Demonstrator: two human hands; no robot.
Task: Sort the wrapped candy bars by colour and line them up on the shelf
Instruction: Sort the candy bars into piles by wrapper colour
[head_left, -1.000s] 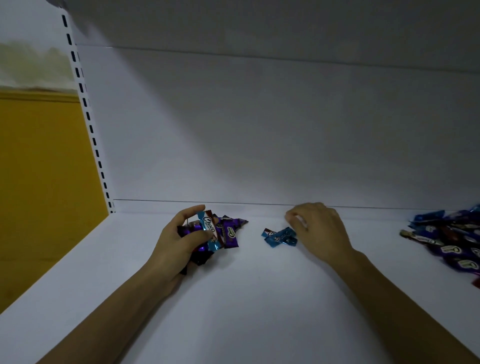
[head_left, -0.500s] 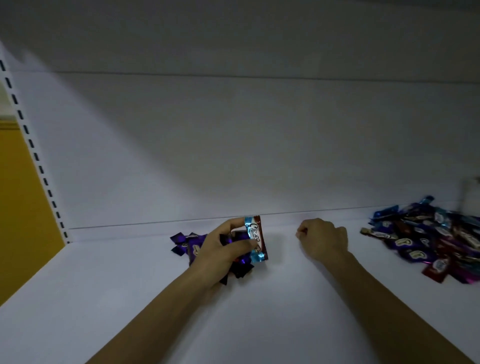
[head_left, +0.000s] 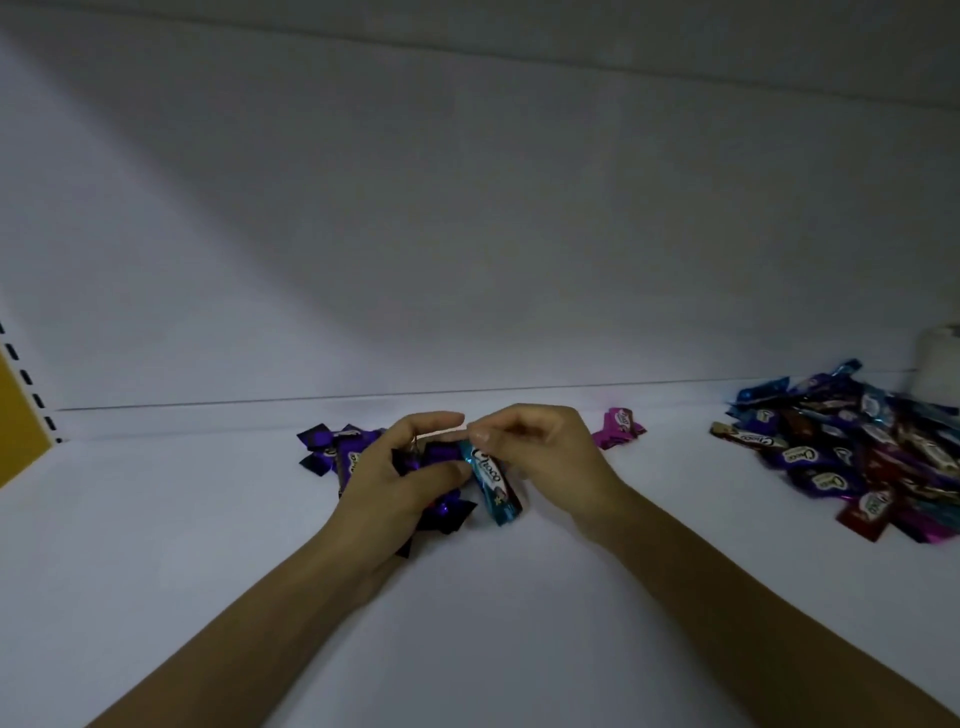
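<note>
Shelf (head_left: 156, 571) white, dimly lit; left hand (head_left: 387, 486) grips purple bars (head_left: 332, 441), right hand (head_left: 545, 457) fingers (head_left: 484, 434) pinch blue bar (head_left: 493, 480).

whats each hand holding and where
Right hand pinches the blue bar by its top end; left hand grips a bunch of purple bars around the middle.

The white shelf (head_left: 208, 545) runs wide and flat back to a pale wall. Left of the middle, towards the far edge, a heap of purple bars (head_left: 332, 449) lies on it, with a blue bar (head_left: 493, 483) tilted at its right side. A pink bar (head_left: 618, 428) lies a little further right. At the far right sprawls a mixed pile (head_left: 857, 457), and behind it stands something white, possibly a roll (head_left: 940, 364).
</note>
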